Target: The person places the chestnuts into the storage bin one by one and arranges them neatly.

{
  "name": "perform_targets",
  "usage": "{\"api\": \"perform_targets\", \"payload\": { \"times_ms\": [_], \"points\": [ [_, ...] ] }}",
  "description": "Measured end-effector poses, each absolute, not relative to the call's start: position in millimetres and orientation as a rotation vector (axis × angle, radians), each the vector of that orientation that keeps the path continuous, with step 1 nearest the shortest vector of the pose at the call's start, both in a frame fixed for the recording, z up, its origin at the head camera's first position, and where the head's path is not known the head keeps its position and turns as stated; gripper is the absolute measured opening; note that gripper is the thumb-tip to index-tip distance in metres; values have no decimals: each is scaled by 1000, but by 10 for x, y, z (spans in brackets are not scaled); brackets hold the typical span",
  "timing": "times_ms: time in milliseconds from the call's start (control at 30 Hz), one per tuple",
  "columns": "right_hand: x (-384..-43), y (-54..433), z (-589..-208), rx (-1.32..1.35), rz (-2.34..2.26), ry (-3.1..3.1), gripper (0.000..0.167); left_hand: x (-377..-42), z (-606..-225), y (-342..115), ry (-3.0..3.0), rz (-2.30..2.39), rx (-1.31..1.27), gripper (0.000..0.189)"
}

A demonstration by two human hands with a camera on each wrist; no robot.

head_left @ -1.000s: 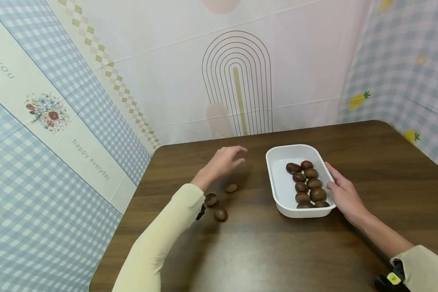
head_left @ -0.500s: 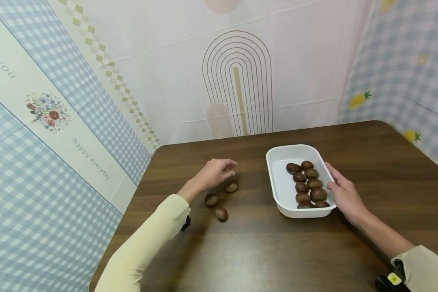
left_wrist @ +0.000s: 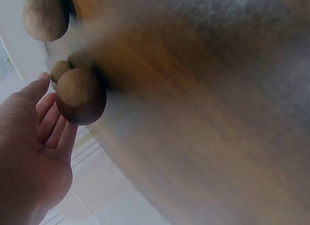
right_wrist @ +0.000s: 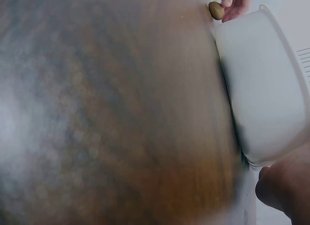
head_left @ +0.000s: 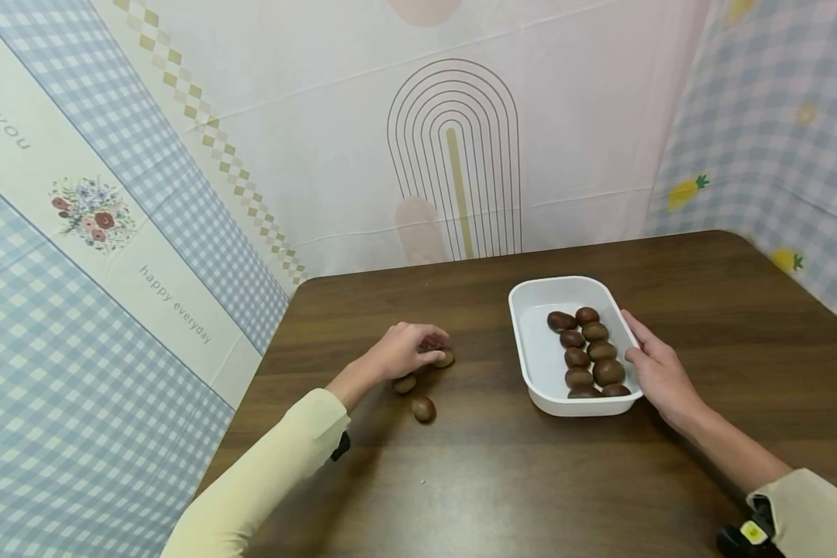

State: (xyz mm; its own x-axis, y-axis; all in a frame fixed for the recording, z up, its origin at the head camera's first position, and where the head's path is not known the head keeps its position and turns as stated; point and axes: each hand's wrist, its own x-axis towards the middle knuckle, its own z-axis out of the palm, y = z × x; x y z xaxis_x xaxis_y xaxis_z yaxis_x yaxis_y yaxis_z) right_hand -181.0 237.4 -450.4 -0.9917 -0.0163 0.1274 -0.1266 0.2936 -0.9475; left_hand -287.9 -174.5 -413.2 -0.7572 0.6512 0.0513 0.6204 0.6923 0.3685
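Observation:
My left hand (head_left: 406,350) reaches down at a brown egg-shaped piece (head_left: 445,358), thumb and curved fingers apart around its near side. In the left wrist view the same hand (left_wrist: 41,142) has its thumb beside a small far piece (left_wrist: 60,70); a nearer one (left_wrist: 81,97) overlaps the fingers. Two more brown pieces lie close by: one (head_left: 404,384) under the wrist, another (head_left: 423,409) nearer the front. My right hand (head_left: 663,380) grips the right side of a white rectangular dish (head_left: 540,372), thumb at the rim. Several similar pieces (head_left: 602,351) sit inside it in two rows.
The dark wooden table (head_left: 502,480) runs back to a patterned cloth (head_left: 586,139) hung behind it. Blue checked cloth (head_left: 139,403) borders the left edge. A black wrist device (head_left: 746,535) is strapped at the right sleeve.
My left hand has come down and toward the left, from above the table to the rear brown piece. The right hand and the dish have stayed in place.

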Motion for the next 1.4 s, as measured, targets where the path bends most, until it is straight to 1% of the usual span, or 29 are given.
{"api": "perform_targets", "payload": {
  "times_ms": [500, 900, 1400],
  "points": [
    [-1821, 2379, -4518, 140, 1798, -2455, 64, -2767, -4153, -1710, 2820, 506, 1062, 38],
    [-1821, 2385, -4514, 138, 1804, -2458, 64, -2791, -4174, -1700, 2835, 463, 1085, 36],
    [-1813, 2381, -4494, 125, 1802, -2475, 63, -2831, -3947, -1575, 2838, 577, 1130, 36]
  ]
}}
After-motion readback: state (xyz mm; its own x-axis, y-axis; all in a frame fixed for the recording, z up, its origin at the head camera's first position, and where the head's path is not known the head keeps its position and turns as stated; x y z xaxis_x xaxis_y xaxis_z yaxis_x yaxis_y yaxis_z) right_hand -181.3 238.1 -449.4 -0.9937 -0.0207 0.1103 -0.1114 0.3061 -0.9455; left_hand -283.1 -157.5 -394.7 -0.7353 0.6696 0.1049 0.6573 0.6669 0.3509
